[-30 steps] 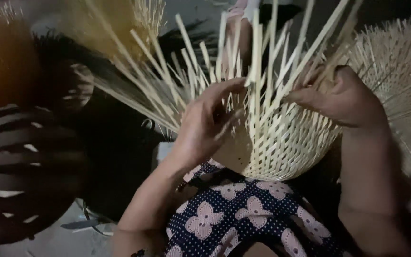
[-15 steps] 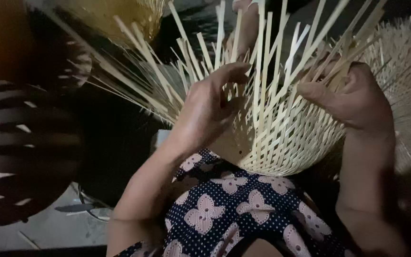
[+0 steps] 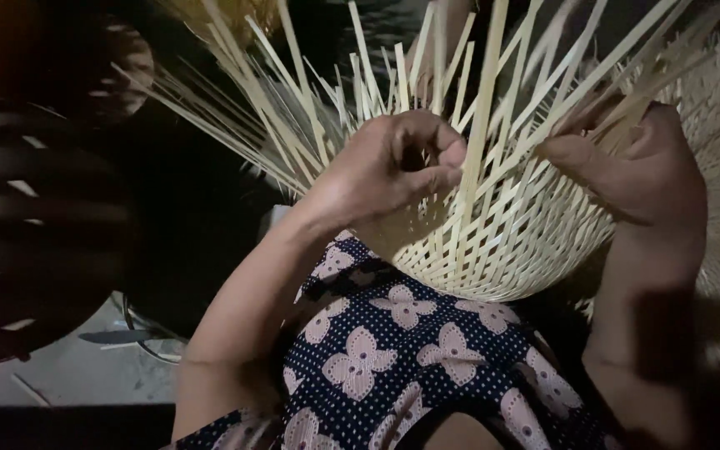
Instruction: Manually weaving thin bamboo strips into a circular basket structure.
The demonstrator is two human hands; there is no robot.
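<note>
I see the half-woven, pale bamboo-strip basket (image 3: 493, 242) resting on my lap over the dark blue flower-print dress (image 3: 393, 350), loose strips fanning upward. My right hand (image 3: 635, 171) clasps its right rim. My left hand (image 3: 393, 167) pinches one upright strip (image 3: 478, 133).

**Dim scene, one bright patch at the centre**

Light falls from above onto the pale woven basket (image 3: 502, 242) and the left hand (image 3: 385, 171), which glow warmly. The left edge and lower corners sink into near black (detail is lost there). The upright strips (image 3: 493, 75) smear with motion blur; the right hand (image 3: 635, 171) casts shadow down its forearm.
</note>
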